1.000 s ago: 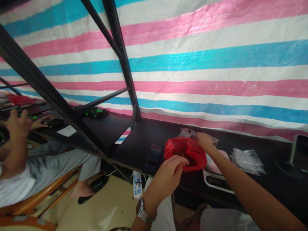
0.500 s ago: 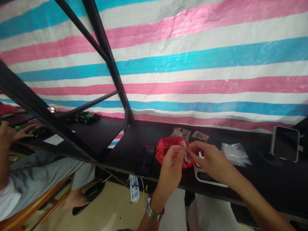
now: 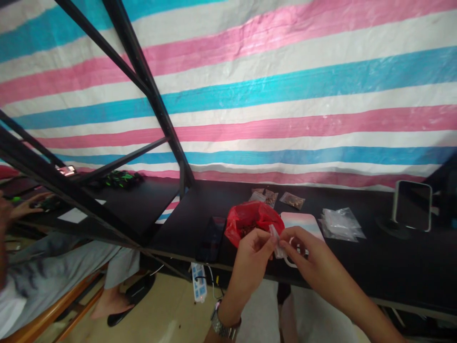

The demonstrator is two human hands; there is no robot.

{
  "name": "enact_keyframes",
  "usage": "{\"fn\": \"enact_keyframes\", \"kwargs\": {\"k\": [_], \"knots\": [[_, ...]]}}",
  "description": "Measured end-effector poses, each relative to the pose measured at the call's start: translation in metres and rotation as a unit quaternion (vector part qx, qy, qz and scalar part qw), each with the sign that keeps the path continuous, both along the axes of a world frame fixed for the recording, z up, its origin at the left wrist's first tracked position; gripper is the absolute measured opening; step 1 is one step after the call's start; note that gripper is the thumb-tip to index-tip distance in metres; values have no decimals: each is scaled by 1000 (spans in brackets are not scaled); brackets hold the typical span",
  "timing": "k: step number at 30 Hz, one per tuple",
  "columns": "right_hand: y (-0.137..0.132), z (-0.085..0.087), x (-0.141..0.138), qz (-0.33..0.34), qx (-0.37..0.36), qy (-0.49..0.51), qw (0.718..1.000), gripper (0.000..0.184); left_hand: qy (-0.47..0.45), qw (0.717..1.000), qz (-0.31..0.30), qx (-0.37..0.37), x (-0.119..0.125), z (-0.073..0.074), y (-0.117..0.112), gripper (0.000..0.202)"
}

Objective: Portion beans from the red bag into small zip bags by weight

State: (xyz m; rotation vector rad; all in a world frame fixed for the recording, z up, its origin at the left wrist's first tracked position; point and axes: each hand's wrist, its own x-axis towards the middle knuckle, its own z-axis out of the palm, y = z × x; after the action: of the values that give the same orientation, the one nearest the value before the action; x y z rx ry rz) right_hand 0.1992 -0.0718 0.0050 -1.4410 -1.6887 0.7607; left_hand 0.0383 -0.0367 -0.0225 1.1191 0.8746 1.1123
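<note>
Both my hands meet in front of me above the front edge of the black table (image 3: pixel 357 247). My left hand (image 3: pixel 252 252) and my right hand (image 3: pixel 302 247) each pinch one small clear plastic bag (image 3: pixel 275 234) between their fingertips. Just behind them lies an open red plastic bag (image 3: pixel 250 219) with small dark pieces inside. A pink-topped scale (image 3: pixel 303 221) sits to its right, partly hidden by my right hand. A watch (image 3: pixel 224 326) is on my left wrist.
Small filled packets (image 3: pixel 293 200) lie at the back, a stack of empty clear bags (image 3: pixel 341 223) to the right, a phone on a stand (image 3: pixel 412 207) at far right. A dark phone (image 3: pixel 213 232) lies left of the red bag. A black metal rack (image 3: pixel 143 95) and a seated person (image 3: pixel 43 257) are left.
My right hand came back from the packets behind the red bag with a small clear bag. Both hands then closed on it in front of the red bag. The view shifted right.
</note>
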Motion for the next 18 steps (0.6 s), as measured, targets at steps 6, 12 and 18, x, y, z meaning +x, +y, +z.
{"fn": "enact_keyframes", "kwargs": {"k": [6,12,18], "knots": [[2,1,-9,0,1,23,1000,15,9,1000,11,-22,-2,5,4,53],[9,10,-8,17,-85,78,993,24,35,998,-39,-25,-13,2,10,59],[13,3,-20,-8,-89,138,986,37,80,994,-73,34,-18,6,2,50]]}}
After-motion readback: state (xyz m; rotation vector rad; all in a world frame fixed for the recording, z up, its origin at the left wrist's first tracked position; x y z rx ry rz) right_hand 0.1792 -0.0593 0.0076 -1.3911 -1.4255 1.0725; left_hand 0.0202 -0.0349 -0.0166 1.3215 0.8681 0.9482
